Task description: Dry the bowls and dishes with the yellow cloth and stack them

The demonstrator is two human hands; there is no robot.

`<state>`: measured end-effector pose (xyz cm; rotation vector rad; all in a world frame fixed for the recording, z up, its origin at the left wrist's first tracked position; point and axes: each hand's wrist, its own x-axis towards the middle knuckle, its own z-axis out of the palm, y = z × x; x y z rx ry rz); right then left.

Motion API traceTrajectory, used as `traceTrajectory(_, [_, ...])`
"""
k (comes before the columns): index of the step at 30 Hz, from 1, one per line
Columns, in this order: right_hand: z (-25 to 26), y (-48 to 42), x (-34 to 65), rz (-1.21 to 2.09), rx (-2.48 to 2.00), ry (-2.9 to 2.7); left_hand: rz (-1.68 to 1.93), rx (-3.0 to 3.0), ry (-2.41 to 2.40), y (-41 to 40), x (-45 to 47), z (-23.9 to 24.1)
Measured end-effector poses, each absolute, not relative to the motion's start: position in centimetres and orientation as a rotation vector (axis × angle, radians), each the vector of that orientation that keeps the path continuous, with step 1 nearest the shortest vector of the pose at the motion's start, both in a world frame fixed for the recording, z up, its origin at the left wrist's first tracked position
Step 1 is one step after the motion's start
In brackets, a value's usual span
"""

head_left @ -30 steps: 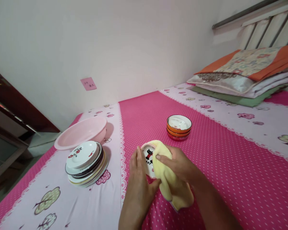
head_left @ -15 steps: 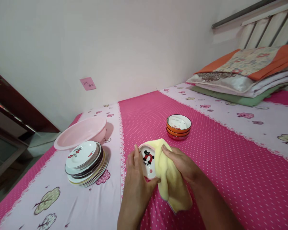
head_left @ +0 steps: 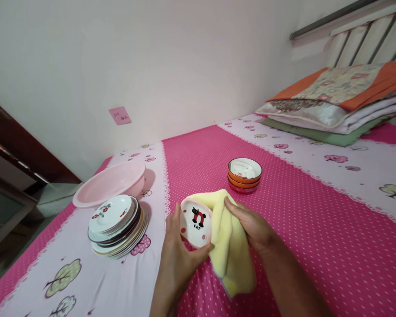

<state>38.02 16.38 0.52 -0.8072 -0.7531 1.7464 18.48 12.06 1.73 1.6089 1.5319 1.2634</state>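
Observation:
My left hand (head_left: 177, 252) grips a small white dish (head_left: 196, 222) with a pink rim, red dots and a black cat picture, held tilted above the pink dotted bedspread (head_left: 317, 229). My right hand (head_left: 251, 222) pinches a yellow cloth (head_left: 229, 246) that wraps behind and to the right of the dish and hangs down. The inside of the dish faces me, uncovered.
A stack of several plates (head_left: 117, 224) lies at the left, with a pink plastic basin (head_left: 109, 182) behind it. A small stack of orange-rimmed bowls (head_left: 244, 175) sits beyond my hands. Folded bedding (head_left: 333, 105) is piled at the far right by the headboard.
The yellow cloth slid off the dish face to the right, baring the cat picture. My left hand tilted the dish up and moved it slightly left.

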Motion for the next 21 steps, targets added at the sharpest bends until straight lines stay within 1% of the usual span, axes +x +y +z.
traceTrajectory(2, [0.6, 16.5, 38.3, 1.76, -0.73, -0.733, 1.319, 1.364, 1.335, 11.7, 18.7, 2.4])
traceTrajectory(4, [0.7, 16.5, 38.5, 1.74, -0.682, -0.708, 1.375, 1.109, 1.036, 11.3, 19.0, 2.7])
traceTrajectory(6, [1.0, 16.5, 38.7, 1.671, -0.666, -0.69, 1.429, 0.892, 0.771, 11.1, 19.3, 2.5])
traceTrajectory(8, [1.7, 16.1, 38.6, 1.583, -0.671, -0.703, 1.479, 0.724, 0.618, 11.0, 19.5, 1.9])
traceTrajectory(11, [3.4, 14.8, 38.2, 1.485, -0.702, -0.866, 1.511, 0.577, 0.496, 11.2, 19.9, 0.8])
traceTrajectory(15, [5.6, 13.1, 37.3, 1.306, -0.632, -1.318, 1.503, 0.52, 0.38, 11.5, 20.3, -0.2])
traceTrajectory(18, [6.2, 12.7, 36.7, 1.088, -0.638, -1.479, 1.454, 0.543, 0.436, 11.5, 20.5, -0.3])
traceTrajectory(21, [6.2, 13.0, 36.5, 1.002, -0.785, -1.49, 1.418, 0.589, 0.544, 11.3, 20.6, 0.2])
